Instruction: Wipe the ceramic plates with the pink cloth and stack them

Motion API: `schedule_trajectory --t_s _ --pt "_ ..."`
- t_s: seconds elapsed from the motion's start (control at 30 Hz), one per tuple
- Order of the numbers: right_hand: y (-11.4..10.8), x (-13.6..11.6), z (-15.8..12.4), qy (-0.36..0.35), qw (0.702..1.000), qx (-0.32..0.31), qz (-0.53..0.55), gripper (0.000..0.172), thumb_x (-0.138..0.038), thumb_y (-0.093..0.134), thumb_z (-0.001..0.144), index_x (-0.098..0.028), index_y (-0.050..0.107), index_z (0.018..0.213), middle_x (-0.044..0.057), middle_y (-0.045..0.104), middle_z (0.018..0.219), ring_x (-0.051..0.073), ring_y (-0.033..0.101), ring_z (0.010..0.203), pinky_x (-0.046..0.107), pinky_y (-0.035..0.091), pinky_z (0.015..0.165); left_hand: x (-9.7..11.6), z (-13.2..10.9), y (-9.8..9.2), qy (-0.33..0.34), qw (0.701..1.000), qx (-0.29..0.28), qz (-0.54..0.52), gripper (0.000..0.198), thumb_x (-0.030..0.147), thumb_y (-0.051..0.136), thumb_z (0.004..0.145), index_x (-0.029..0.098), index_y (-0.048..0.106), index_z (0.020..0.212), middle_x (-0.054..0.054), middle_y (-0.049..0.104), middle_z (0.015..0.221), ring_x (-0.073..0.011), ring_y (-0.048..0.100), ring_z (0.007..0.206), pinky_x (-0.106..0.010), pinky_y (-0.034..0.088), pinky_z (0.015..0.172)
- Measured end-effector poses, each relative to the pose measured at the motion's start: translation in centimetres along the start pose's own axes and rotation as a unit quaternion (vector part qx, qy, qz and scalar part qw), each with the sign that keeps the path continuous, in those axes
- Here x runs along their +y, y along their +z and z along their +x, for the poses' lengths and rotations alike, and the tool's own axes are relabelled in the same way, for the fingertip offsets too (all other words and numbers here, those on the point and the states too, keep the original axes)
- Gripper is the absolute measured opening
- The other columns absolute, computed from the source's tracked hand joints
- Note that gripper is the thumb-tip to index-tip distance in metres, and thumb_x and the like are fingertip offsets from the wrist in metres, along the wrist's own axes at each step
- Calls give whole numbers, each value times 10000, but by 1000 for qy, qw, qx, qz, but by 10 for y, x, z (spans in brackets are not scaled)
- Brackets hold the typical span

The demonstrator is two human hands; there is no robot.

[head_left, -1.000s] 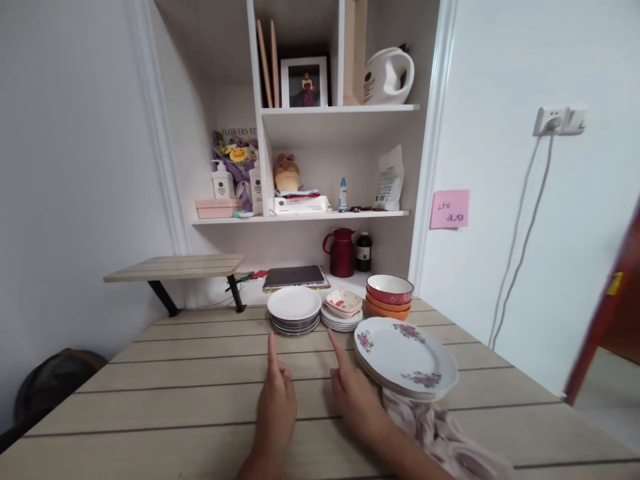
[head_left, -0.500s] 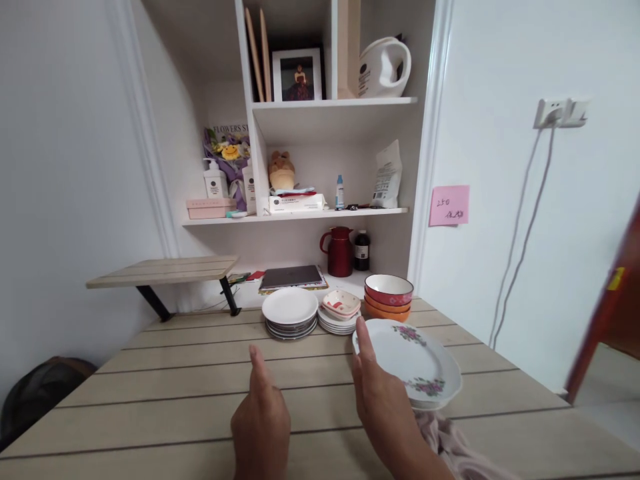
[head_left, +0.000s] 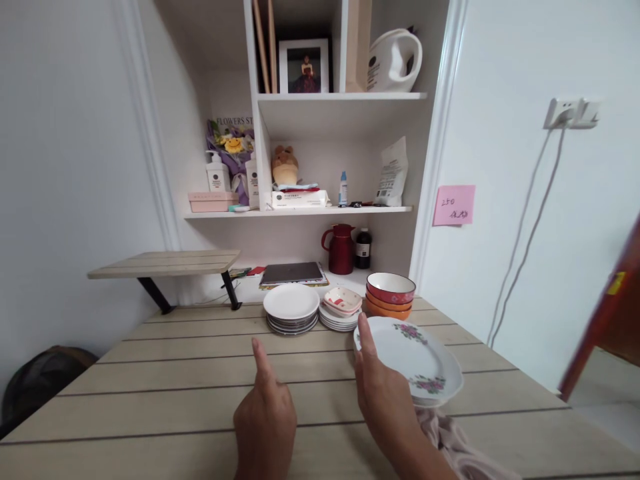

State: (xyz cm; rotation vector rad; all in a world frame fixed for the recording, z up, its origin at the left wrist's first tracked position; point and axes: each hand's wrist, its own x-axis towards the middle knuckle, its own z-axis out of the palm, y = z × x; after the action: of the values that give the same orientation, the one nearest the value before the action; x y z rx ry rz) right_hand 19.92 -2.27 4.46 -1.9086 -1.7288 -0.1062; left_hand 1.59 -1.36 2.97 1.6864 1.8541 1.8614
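My left hand (head_left: pixel 266 417) is above the near middle of the wooden table (head_left: pixel 165 407). One finger points up and forward, and the hand holds nothing. To its right is my right hand (head_left: pixel 383 393), seen edge-on with a finger stretched out and nothing in its grasp. It overlaps the left rim of a large white oval plate (head_left: pixel 395 350) with pink flowers; I cannot tell if they touch. Farther back stand a stack of round white plates (head_left: pixel 291 303), small plates (head_left: pixel 340 323) topped by a patterned square dish (head_left: pixel 343 300), and stacked red and orange bowls (head_left: pixel 390 293).
A crumpled pinkish cloth (head_left: pixel 453 447) lies by my right forearm. Behind the dishes are a closed laptop (head_left: pixel 292 273), a red jug (head_left: pixel 341 250) and a dark bottle (head_left: pixel 363 248). A small raised wooden shelf (head_left: pixel 165 263) stands at the back left.
The view has shifted slightly. My left hand has turned a little, so its pointing finger stands out more from the curled knuckles. The right hand and the dishes look the same.
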Motion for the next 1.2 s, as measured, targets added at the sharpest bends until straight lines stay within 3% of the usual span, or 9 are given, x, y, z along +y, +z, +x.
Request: schedule_trajectory --t_s 0.13,0.23,0.53,0.77,0.87,1.2 --pt "0 0 -1 -7 1000 0 -13 725 -132 304 909 -147 -59 1536 61 664 655 232 636 563 268 367 541 7 1 -4 -33 998 -10 -52 631 222 615 682 144 568 1307 -95 714 777 -175 459 487 -282 288 532" --pt "1 1 -1 -13 1000 17 -9 731 -141 310 901 -148 -50 1537 58 668 662 228 632 556 270 371 542 8 1 -5 -50 996 -12 -72 635 216 617 674 151 574 1304 -80 704 734 -175 449 480 -279 287 530" --pt "2 2 -2 -12 1000 24 -7 693 -176 308 938 -158 -33 1541 50 658 658 216 617 539 270 382 550 3 0 -3 -8 1000 -19 -17 616 212 591 709 138 568 1320 -105 714 756 -180 486 493 -284 342 539" --pt "-4 0 -2 7 1000 14 0 713 -178 327 935 -141 -51 1539 59 667 657 242 639 569 284 399 565 11 3 -7 -73 991 -18 -109 577 136 609 689 182 624 1264 -66 697 704 -183 471 510 -275 337 573" --pt "-4 0 -2 3 1000 17 -6 729 -170 345 934 -159 -62 1538 44 665 647 233 639 564 271 395 563 9 3 -6 -61 994 -18 -89 579 136 614 688 186 629 1265 -37 643 594 -185 458 499 -274 338 581" --pt "-3 1 -4 -8 999 34 0 707 -175 325 948 -147 -64 1537 44 658 630 228 627 545 272 383 555 7 4 -5 -22 999 -17 -33 595 185 596 703 174 600 1298 -57 665 633 -183 474 501 -279 334 568"
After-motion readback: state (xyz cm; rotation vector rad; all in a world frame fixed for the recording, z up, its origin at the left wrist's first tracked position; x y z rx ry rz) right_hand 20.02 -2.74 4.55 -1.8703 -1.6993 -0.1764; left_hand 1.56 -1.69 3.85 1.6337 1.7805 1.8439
